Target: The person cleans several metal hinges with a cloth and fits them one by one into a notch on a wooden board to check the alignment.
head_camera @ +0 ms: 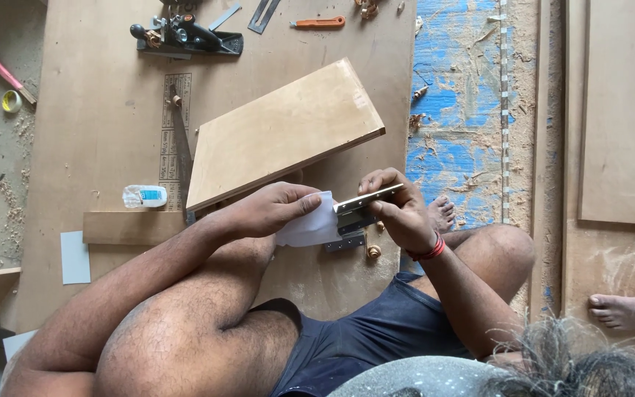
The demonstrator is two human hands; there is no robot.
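My right hand [398, 209] grips a shiny metal hinge [365, 200] by its right end, holding it level in front of me. My left hand [277, 207] pinches a white sheet of paper or cloth [310, 226] against the hinge's left end. Just above both hands a light plywood panel [281, 132] rests tilted, its near edge propped up. Under the hands lies a second metal hinge [347, 241] with a small brass fitting [373, 252] beside it.
A hand plane [185, 37], a steel square [178, 140], an orange-handled tool [319, 23] and a small white bottle [145, 195] lie on the brown board. Sawdust covers the blue mat [457, 117]. Long boards [615, 110] lie right. Another person's foot [626, 309] is at right.
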